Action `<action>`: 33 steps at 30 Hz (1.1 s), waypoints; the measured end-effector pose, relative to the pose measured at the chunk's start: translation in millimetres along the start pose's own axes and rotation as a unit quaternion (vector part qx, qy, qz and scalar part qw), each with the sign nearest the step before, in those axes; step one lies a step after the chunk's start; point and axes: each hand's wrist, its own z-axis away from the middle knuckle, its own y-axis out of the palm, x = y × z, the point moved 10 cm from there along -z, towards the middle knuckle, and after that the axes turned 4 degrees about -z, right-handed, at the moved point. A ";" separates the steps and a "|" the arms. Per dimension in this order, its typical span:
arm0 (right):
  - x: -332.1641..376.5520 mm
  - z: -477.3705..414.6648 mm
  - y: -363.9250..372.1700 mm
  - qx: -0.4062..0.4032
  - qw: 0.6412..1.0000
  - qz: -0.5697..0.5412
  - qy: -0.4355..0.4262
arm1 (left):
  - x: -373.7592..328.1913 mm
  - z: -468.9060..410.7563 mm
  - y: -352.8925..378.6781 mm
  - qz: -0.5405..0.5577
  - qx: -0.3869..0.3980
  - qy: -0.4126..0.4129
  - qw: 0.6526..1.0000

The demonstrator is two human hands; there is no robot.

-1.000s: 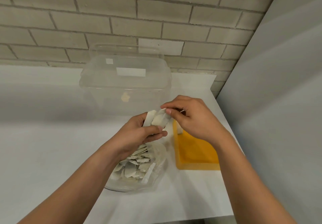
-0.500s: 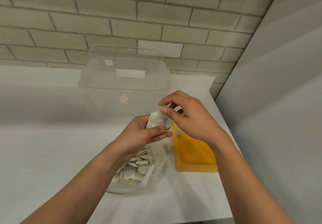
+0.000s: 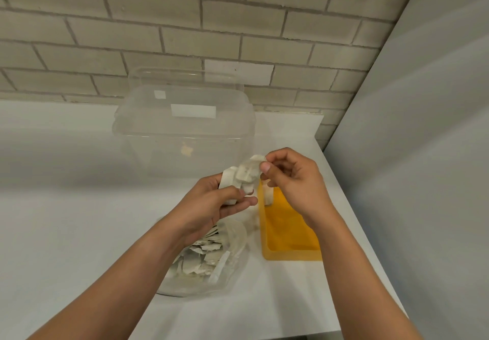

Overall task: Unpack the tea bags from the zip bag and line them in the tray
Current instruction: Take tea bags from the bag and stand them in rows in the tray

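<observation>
Left hand (image 3: 211,204) curls round small bunch of tea bags (image 3: 244,178). Right hand (image 3: 291,181) pinches top tea bag (image 3: 256,159) of bunch with thumb and finger. Zip bag (image 3: 232,273) lies on desk (image 3: 66,234) under left hand, more tea bags inside. Yellow tray (image 3: 288,234) sits under right hand, one tea bag (image 3: 268,197) in it. Clear box (image 3: 182,128) behind both hands

On the worktop (image 3: 66,234), the zip bag (image 3: 232,268) holding tea bags (image 3: 198,260) is laid nearest, the tray (image 3: 291,257) is set just to its right, and a container (image 3: 182,133) is placed behind the zip bag, before the wall (image 3: 238,22).
</observation>
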 end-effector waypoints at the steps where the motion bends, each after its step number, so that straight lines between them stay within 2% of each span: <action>1: -2.3 0.3 -6.2 -0.016 1.000 -0.023 0.008 | 1.3 -0.3 -2.6 0.004 -0.007 -0.005 1.000; 5: -22.8 1.6 -36.7 -0.089 0.992 -0.076 0.036 | 4.4 -1.4 -17.3 0.015 -0.046 -0.009 0.999; 10: -87.0 -5.9 -63.2 -0.132 0.988 0.014 0.076 | 1.4 -1.2 -27.6 -0.004 -0.069 -0.003 0.998; 14: -150.0 -10.9 -60.3 -0.093 0.978 0.140 0.125 | -1.7 0.3 -33.7 -0.058 -0.085 0.002 0.995; 17: -168.9 -16.4 -50.0 -0.065 0.968 0.206 0.129 | -1.9 0.7 -39.7 -0.043 -0.105 0.003 0.994; 23: -186.9 -20.8 -34.3 -0.056 0.965 0.204 0.155 | -0.3 2.0 -47.5 -0.006 -0.121 -0.004 0.993; 26: -195.1 -15.7 -28.7 -0.026 0.959 0.213 0.187 | 1.2 3.8 -51.0 -0.010 -0.120 -0.004 0.993; 31: -196.9 -18.2 -19.9 -0.011 0.946 0.277 0.166 | 0.6 5.8 -52.7 -0.071 -0.116 0.004 0.991; 33: -197.9 -17.9 -18.7 -0.014 0.944 0.286 0.166 | 0.5 6.3 -52.9 -0.061 -0.113 0.007 0.992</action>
